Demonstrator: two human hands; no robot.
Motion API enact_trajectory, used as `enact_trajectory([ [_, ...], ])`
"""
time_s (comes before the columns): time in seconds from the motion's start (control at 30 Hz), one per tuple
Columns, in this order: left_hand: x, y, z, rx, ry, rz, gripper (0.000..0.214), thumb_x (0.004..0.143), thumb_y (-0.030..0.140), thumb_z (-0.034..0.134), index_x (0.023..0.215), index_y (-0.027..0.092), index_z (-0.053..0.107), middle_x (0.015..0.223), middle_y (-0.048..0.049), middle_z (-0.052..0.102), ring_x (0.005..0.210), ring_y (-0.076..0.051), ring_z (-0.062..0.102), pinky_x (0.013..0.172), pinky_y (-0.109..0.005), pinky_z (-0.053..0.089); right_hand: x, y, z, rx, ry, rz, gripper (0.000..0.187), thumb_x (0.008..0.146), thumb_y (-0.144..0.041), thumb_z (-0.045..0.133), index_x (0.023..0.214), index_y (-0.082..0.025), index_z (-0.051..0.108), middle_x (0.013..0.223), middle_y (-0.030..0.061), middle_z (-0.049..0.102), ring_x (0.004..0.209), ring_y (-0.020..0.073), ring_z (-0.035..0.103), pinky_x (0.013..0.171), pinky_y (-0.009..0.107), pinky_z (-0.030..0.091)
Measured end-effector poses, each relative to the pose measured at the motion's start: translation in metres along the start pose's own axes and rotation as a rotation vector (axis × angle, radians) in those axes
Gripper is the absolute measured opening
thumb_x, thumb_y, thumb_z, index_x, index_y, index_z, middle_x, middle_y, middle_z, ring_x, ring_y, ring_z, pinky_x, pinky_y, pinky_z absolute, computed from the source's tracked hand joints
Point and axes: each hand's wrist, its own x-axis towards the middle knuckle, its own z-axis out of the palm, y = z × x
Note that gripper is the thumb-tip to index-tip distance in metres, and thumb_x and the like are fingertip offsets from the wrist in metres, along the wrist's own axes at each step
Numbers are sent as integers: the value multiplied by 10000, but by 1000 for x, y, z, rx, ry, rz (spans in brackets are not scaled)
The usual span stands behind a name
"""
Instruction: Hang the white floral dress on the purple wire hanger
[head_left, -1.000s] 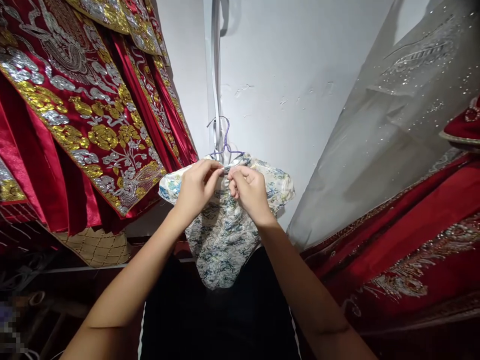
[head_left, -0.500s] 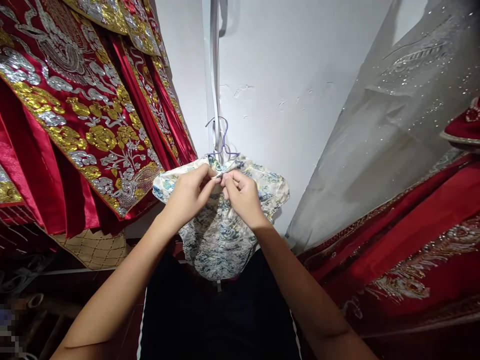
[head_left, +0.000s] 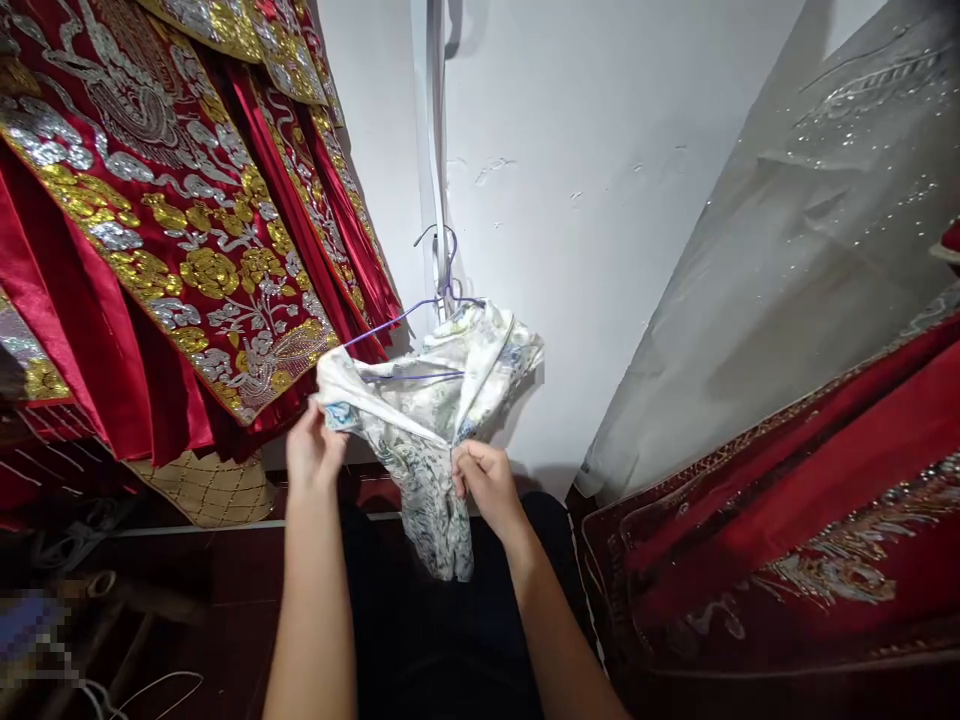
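Observation:
A small white garment with a blue and green floral print [head_left: 427, 410] hangs on a purple wire hanger [head_left: 442, 290], which hooks on a white strip on the wall. My left hand [head_left: 313, 452] pinches the garment's left shoulder edge, pulled off the hanger's arm. My right hand [head_left: 486, 480] is closed on the front fabric lower down at the middle. The hanger's left arm and bottom wire show bare above the cloth.
Red robes with gold and silver embroidery [head_left: 150, 220] hang at the left. A grey sheer sequinned fabric [head_left: 787, 260] and a red embroidered garment [head_left: 787, 540] lie at the right. The white wall [head_left: 585, 150] is behind. Dark floor and clutter sit at the bottom left.
Both hands dropped from the collar. The left hand pulled the left shoulder off the hanger, and the right hand moved down the front. The garment now hangs bunched and skewed.

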Motion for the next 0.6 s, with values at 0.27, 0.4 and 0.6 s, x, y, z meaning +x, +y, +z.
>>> enact_trajectory([
  [0.27,-57,-71,-12,249,-176,-225,256,608,241,810,788,118,676,665,-7,644,588,-126,550,579,-224,416,-24,-5,-17,-97,-196,141,322,905,-310,502,602,-205,536,419,-37,480,406,108,431,511,250,384],
  [0.4,-75,-59,14,238,-372,-139,290,797,436,692,911,173,645,781,-9,632,643,-126,551,625,-228,435,-23,0,-25,-156,-201,313,489,947,-591,428,738,-191,619,618,38,637,553,164,561,547,280,444],
  [0.6,-120,-44,61,414,-672,145,185,905,373,600,934,196,643,1026,-79,636,1003,-227,592,898,-320,460,-22,-5,-10,-75,-18,74,571,942,-686,340,1110,-229,638,1087,96,666,1109,253,578,978,390,451],
])
